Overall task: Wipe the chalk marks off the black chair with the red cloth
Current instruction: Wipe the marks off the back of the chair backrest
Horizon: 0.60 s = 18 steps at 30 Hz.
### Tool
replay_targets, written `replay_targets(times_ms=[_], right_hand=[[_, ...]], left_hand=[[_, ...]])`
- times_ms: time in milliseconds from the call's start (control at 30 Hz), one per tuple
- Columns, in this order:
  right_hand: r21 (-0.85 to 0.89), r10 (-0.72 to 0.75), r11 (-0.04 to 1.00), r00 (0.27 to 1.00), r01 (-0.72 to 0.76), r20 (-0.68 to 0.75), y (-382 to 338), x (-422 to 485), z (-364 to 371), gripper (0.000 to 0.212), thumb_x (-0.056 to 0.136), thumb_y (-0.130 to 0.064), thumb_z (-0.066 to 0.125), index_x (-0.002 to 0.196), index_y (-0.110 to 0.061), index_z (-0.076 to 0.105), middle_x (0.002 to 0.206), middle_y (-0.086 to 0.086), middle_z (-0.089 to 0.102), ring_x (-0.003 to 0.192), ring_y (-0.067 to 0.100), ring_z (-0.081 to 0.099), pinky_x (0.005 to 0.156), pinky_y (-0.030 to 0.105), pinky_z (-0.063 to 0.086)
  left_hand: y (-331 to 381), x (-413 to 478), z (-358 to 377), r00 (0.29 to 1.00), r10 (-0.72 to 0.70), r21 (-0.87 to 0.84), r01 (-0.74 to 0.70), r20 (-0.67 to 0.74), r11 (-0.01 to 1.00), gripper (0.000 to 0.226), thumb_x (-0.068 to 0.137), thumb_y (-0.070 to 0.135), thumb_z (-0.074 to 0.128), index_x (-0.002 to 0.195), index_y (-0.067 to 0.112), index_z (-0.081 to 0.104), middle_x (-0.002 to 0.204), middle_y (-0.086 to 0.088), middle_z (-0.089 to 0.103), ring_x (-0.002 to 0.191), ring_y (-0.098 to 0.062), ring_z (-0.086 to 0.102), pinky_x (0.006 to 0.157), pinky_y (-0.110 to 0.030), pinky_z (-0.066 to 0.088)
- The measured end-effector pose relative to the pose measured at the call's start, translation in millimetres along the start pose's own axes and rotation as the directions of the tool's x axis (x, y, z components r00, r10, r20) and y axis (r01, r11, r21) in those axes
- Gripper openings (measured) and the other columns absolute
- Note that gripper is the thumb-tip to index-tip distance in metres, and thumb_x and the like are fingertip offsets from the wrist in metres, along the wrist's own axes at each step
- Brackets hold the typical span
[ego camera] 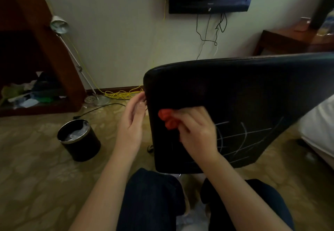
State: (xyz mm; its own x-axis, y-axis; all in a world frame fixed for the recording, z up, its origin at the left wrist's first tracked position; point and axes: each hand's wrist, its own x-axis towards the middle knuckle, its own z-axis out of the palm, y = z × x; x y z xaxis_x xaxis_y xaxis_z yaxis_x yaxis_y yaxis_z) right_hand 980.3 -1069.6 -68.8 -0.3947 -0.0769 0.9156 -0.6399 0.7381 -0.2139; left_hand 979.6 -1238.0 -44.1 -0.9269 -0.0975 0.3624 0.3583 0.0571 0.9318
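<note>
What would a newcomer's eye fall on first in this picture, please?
Probably the red cloth, bunched in the right hand against the black chair at centre. Next come the white chalk marks crossing the chair's lower right part, beside that hand. The left hand holds the chair's left edge.

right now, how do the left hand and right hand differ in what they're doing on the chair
The right hand curls its fingers round the bunched red cloth; the left hand holds no cloth. The right hand is on the back of the black chair, beside the chalk marks; the left hand is at its left edge, grip unclear. Both are bare and at the chair.
</note>
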Motion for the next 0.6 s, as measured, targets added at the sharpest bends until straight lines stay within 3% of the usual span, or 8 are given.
replay_targets(times_ms=[67,133,200,267,333,433,500,600], right_hand=[[-0.023,0.014,1.000,0.982,-0.019,-0.186,-6,21,-25,0.019,0.082,0.010,0.072,0.096,-0.003,0.075,0.100,0.007,0.069,0.093,0.022,0.063,0.085,0.030,0.052],[-0.036,0.036,0.998,0.927,-0.053,-0.374,-10,40,-44,0.018,0.082,0.008,0.074,0.098,-0.001,0.073,0.101,0.005,0.064,0.095,0.019,0.060,0.083,0.030,0.052],[-0.021,0.058,0.997,0.894,-0.075,-0.445,-10,44,-40,0.016,0.082,0.008,0.074,0.096,0.000,0.072,0.098,0.005,0.064,0.092,0.019,0.061,0.079,0.033,0.054],[-0.011,0.056,0.998,0.936,-0.063,-0.349,-10,33,-17,0.017,0.081,0.010,0.073,0.092,-0.002,0.074,0.095,0.006,0.069,0.089,0.021,0.063,0.080,0.034,0.053],[-0.040,0.008,0.999,0.990,-0.014,-0.143,-6,12,11,0.017,0.086,0.006,0.065,0.090,-0.006,0.076,0.093,0.004,0.072,0.086,0.024,0.065,0.079,0.034,0.053],[-0.043,0.010,0.999,0.996,-0.006,0.084,-4,-4,28,0.018,0.084,0.003,0.067,0.093,-0.009,0.076,0.095,0.001,0.072,0.085,0.022,0.063,0.075,0.036,0.054],[-0.019,0.004,1.000,0.997,-0.002,0.073,-11,7,21,0.019,0.085,0.002,0.068,0.096,-0.010,0.077,0.096,0.000,0.072,0.086,0.021,0.061,0.075,0.035,0.054],[-0.001,-0.088,0.996,0.986,0.089,-0.140,-33,47,-4,0.017,0.095,-0.002,0.059,0.097,-0.003,0.076,0.097,0.008,0.072,0.089,0.021,0.059,0.082,0.028,0.052]], left_hand=[[-4,-9,0,1.000,-0.021,0.004,0.021,0.005,1.000,0.040,0.097,0.047,0.044,0.135,0.034,0.052,0.133,0.020,0.058,0.126,0.001,0.052,0.109,-0.033,0.042],[-8,-20,4,0.999,-0.042,0.029,0.041,0.023,0.999,0.039,0.101,0.036,0.045,0.139,0.031,0.050,0.133,0.022,0.057,0.125,0.006,0.051,0.103,-0.018,0.043],[-10,-24,6,0.998,-0.051,0.059,0.050,0.019,0.997,0.036,0.103,0.030,0.046,0.138,0.030,0.051,0.131,0.022,0.058,0.123,0.008,0.051,0.096,-0.011,0.043],[-9,-18,4,0.999,-0.047,0.085,0.047,0.004,0.995,0.032,0.102,0.035,0.046,0.132,0.031,0.056,0.126,0.019,0.062,0.120,0.004,0.055,0.098,-0.018,0.046],[-6,-8,0,0.999,-0.050,0.096,0.050,-0.004,0.994,0.030,0.099,0.049,0.044,0.124,0.040,0.056,0.125,0.015,0.064,0.119,-0.001,0.058,0.103,-0.028,0.045],[-5,-4,-5,0.996,-0.085,0.070,0.085,-0.004,0.994,0.034,0.095,0.057,0.041,0.124,0.045,0.053,0.125,0.013,0.065,0.119,-0.003,0.059,0.108,-0.036,0.043],[-4,-5,-7,0.992,-0.125,0.013,0.125,-0.003,0.992,0.044,0.090,0.053,0.039,0.129,0.037,0.051,0.124,0.010,0.066,0.117,-0.004,0.061,0.109,-0.037,0.043],[0,-1,-9,0.987,-0.160,-0.041,0.160,-0.004,0.986,0.045,0.096,0.047,0.037,0.135,0.027,0.048,0.119,0.007,0.068,0.113,-0.006,0.064,0.108,-0.039,0.044]])
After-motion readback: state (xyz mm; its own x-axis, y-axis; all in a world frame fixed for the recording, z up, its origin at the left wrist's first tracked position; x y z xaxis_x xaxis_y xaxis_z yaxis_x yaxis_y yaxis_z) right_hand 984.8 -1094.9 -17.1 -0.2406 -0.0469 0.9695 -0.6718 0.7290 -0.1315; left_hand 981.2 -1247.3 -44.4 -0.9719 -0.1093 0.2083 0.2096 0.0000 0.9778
